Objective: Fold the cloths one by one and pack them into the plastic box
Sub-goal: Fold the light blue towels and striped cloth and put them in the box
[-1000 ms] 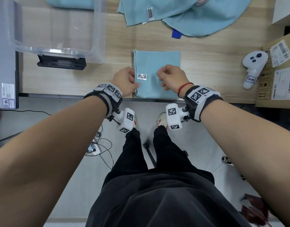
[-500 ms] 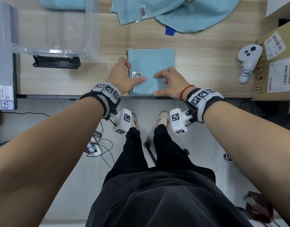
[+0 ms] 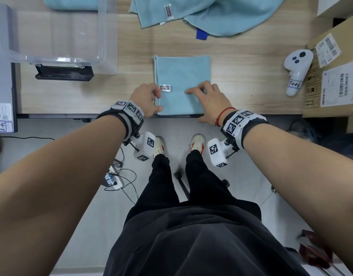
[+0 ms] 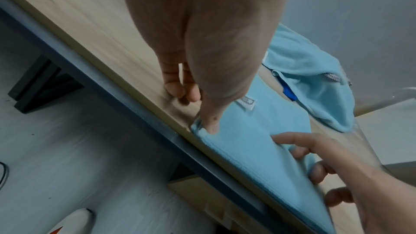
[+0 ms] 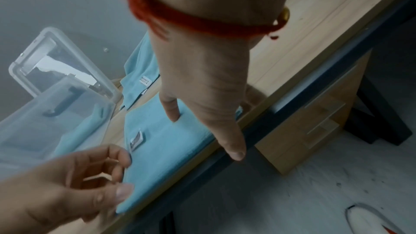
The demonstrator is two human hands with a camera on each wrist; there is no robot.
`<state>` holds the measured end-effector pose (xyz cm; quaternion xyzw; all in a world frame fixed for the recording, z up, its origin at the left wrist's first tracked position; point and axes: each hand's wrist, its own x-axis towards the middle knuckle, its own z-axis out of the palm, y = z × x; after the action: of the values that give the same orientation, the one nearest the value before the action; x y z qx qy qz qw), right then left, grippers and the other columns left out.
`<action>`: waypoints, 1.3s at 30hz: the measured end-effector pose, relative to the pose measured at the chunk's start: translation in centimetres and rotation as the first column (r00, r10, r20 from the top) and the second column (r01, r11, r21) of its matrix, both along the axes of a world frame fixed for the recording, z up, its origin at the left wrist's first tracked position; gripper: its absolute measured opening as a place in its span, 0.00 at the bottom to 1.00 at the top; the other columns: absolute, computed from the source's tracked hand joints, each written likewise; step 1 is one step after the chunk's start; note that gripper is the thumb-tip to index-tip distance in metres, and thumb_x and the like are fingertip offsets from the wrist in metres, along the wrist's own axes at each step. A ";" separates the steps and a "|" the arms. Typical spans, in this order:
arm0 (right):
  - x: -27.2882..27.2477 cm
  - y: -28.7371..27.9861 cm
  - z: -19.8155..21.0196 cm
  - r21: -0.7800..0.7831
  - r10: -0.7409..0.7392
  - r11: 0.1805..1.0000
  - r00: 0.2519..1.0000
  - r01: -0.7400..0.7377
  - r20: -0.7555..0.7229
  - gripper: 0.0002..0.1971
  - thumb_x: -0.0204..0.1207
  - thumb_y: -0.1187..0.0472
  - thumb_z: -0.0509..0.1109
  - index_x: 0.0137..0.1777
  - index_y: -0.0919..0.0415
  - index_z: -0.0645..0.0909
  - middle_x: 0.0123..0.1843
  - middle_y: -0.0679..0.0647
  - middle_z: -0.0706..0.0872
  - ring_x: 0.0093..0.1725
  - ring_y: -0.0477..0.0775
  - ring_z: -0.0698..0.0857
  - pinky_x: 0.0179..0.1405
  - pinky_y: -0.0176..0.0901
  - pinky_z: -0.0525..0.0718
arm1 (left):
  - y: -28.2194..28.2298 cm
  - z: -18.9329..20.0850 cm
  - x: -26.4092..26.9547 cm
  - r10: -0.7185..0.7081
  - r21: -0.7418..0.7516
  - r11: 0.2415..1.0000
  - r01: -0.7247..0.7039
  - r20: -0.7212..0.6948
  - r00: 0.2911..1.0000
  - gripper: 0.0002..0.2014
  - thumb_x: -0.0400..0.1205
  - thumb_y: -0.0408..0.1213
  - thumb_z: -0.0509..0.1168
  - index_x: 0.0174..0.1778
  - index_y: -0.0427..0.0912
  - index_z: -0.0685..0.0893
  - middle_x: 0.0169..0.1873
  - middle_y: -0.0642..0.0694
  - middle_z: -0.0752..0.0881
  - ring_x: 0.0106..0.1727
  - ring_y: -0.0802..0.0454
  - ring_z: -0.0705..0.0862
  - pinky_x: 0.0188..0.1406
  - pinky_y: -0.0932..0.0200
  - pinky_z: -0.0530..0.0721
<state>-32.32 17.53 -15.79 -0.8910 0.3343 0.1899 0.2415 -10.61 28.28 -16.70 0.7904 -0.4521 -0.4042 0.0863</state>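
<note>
A light-blue cloth [image 3: 181, 76], folded into a square with a small label, lies at the table's front edge. My left hand [image 3: 149, 100] is at its near left corner. The thumb [image 4: 210, 124] presses the bunched corner and the other fingers curl along the left edge. My right hand [image 3: 201, 100] rests bent fingertips [image 5: 172, 113] on the cloth's right side, its thumb reaching past the table edge. The clear plastic box [image 3: 103, 36] stands at the back left with a folded blue cloth [image 3: 70, 3] inside. Unfolded blue cloths [image 3: 221, 14] lie at the back.
A black holder [image 3: 64, 73] sits in front of the box. A white controller [image 3: 297, 68] and cardboard boxes [image 3: 339, 72] stand at the right. A grey device [image 3: 2, 76] is at the far left. Bare wood table [image 3: 247, 76] lies between cloth and controller.
Both hands lay flatter on the cloth half a second ago. They have drawn back toward the near edge and their fingers have curled. The cloth stays folded in place.
</note>
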 end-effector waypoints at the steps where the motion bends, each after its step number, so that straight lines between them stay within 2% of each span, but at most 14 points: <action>1: -0.2 0.1 0.1 -0.054 0.021 0.998 1.000 -0.022 -0.021 0.48 0.55 0.62 0.84 0.75 0.44 0.65 0.66 0.55 0.68 0.62 0.59 0.71 0.54 0.54 0.80 | 0.0 0.1 -0.1 0.010 -0.019 1.000 -0.010 -0.003 1.000 0.16 0.69 0.33 0.76 0.46 0.47 0.77 0.39 0.49 0.78 0.38 0.52 0.76 0.31 0.63 0.71; 4: -0.4 0.4 0.0 -0.139 0.008 0.990 1.000 -0.009 -0.008 0.41 0.59 0.67 0.78 0.72 0.45 0.68 0.64 0.54 0.71 0.61 0.60 0.72 0.53 0.52 0.75 | -0.4 1.0 -0.6 0.006 -0.136 0.991 -0.006 -0.001 1.000 0.15 0.67 0.30 0.72 0.46 0.48 0.79 0.41 0.49 0.76 0.41 0.52 0.74 0.40 0.59 0.72; 7: -0.3 0.5 -0.1 -0.180 -0.002 0.984 1.000 0.003 0.008 0.33 0.61 0.66 0.75 0.67 0.48 0.72 0.62 0.54 0.74 0.60 0.60 0.73 0.51 0.51 0.72 | -0.9 1.6 -1.3 -0.073 -0.238 0.969 0.064 -0.030 0.997 0.14 0.68 0.39 0.75 0.49 0.47 0.86 0.47 0.45 0.79 0.46 0.52 0.76 0.53 0.59 0.75; 10: -0.5 0.6 0.0 -0.188 -0.011 0.982 1.000 0.012 0.011 0.26 0.62 0.62 0.77 0.61 0.51 0.75 0.61 0.54 0.76 0.60 0.61 0.74 0.51 0.52 0.72 | -0.5 1.3 -1.7 -0.254 -0.134 0.959 0.250 -0.018 0.967 0.32 0.65 0.60 0.78 0.63 0.51 0.85 0.64 0.45 0.79 0.65 0.47 0.75 0.71 0.53 0.70; 12: -0.6 0.7 0.1 -0.173 -0.011 0.985 1.000 0.014 0.018 0.25 0.62 0.60 0.77 0.59 0.52 0.75 0.61 0.54 0.77 0.60 0.61 0.74 0.52 0.53 0.71 | -0.1 1.1 -1.5 -0.319 -0.078 0.945 0.318 0.000 0.948 0.40 0.61 0.65 0.78 0.69 0.52 0.82 0.69 0.47 0.74 0.71 0.46 0.71 0.75 0.49 0.68; 15: -0.9 0.8 0.2 -0.154 -0.012 0.988 1.000 0.016 0.024 0.20 0.63 0.58 0.75 0.56 0.52 0.77 0.60 0.53 0.78 0.59 0.60 0.75 0.53 0.52 0.71 | -0.1 1.4 -0.9 -0.399 -0.045 0.916 0.399 0.014 0.917 0.45 0.57 0.64 0.80 0.71 0.52 0.79 0.70 0.48 0.73 0.71 0.46 0.69 0.73 0.46 0.70; 19: -0.6 0.5 0.7 -0.117 -0.044 0.992 0.999 0.045 0.012 0.11 0.68 0.53 0.69 0.50 0.52 0.79 0.53 0.51 0.82 0.57 0.59 0.77 0.54 0.52 0.70 | -0.6 1.7 -0.6 -0.431 -0.028 0.902 0.431 0.008 0.902 0.44 0.55 0.54 0.85 0.68 0.50 0.79 0.67 0.47 0.74 0.69 0.46 0.70 0.72 0.46 0.71; 24: -0.2 -0.4 0.9 0.010 -0.219 0.976 0.975 0.219 0.039 0.10 0.74 0.50 0.64 0.49 0.54 0.74 0.38 0.55 0.82 0.42 0.64 0.80 0.40 0.47 0.73 | -0.9 1.3 -0.9 -0.382 0.009 0.924 0.382 0.034 0.923 0.35 0.63 0.42 0.84 0.65 0.44 0.80 0.60 0.44 0.80 0.63 0.43 0.76 0.62 0.51 0.74; 28: -0.6 -1.0 0.5 0.158 -0.368 0.922 0.927 0.354 0.066 0.12 0.74 0.50 0.61 0.53 0.54 0.75 0.39 0.56 0.82 0.41 0.63 0.80 0.37 0.45 0.72 | -0.9 0.9 -0.5 -0.204 -0.014 0.979 0.204 -0.004 0.979 0.16 0.77 0.45 0.73 0.57 0.40 0.85 0.49 0.41 0.87 0.51 0.40 0.84 0.51 0.51 0.80; 30: -0.9 -1.1 0.6 0.245 -0.398 0.899 0.911 0.363 0.107 0.16 0.71 0.47 0.63 0.54 0.54 0.76 0.38 0.52 0.81 0.40 0.58 0.80 0.38 0.43 0.70 | -0.9 0.9 -0.3 -0.145 -0.033 0.989 0.144 -0.028 0.989 0.16 0.81 0.46 0.68 0.61 0.42 0.86 0.52 0.40 0.88 0.53 0.40 0.84 0.55 0.50 0.80; 32: -1.3 -1.3 0.7 0.304 -0.421 0.880 0.896 0.366 0.140 0.19 0.71 0.44 0.72 0.56 0.55 0.78 0.42 0.48 0.83 0.40 0.51 0.79 0.39 0.41 0.72 | -1.1 0.7 -0.1 -0.096 -0.035 0.995 0.095 -0.051 0.994 0.16 0.83 0.46 0.66 0.63 0.44 0.86 0.54 0.41 0.88 0.55 0.41 0.84 0.56 0.53 0.80; 35: -2.2 -2.0 0.7 0.276 -0.375 0.907 0.908 0.318 0.186 0.24 0.66 0.47 0.81 0.58 0.56 0.82 0.50 0.49 0.83 0.47 0.49 0.79 0.46 0.39 0.72 | -1.2 0.3 0.0 -0.040 -0.021 0.999 0.039 -0.065 0.997 0.16 0.83 0.47 0.65 0.62 0.43 0.86 0.53 0.40 0.88 0.55 0.42 0.84 0.53 0.56 0.78; 37: -2.6 -2.6 0.5 0.227 -0.315 0.936 0.927 0.268 0.205 0.21 0.68 0.49 0.80 0.57 0.59 0.84 0.53 0.52 0.84 0.51 0.52 0.81 0.50 0.41 0.74 | -1.2 0.0 0.2 -0.013 -0.002 1.000 0.013 -0.079 0.997 0.16 0.84 0.48 0.65 0.59 0.41 0.86 0.52 0.39 0.88 0.54 0.41 0.84 0.53 0.54 0.79; 39: -2.5 -3.3 0.5 0.192 -0.314 0.941 0.931 0.279 0.186 0.14 0.75 0.48 0.74 0.50 0.60 0.85 0.47 0.53 0.86 0.46 0.55 0.82 0.45 0.43 0.75 | -1.3 -0.3 0.5 0.010 0.025 1.000 -0.008 -0.104 0.994 0.16 0.83 0.49 0.65 0.57 0.41 0.86 0.51 0.41 0.88 0.55 0.42 0.84 0.54 0.53 0.79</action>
<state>-34.84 14.25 -15.27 -0.8227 0.4208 0.0809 0.3736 -10.13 27.03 -16.95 0.7712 -0.4385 -0.4501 0.1019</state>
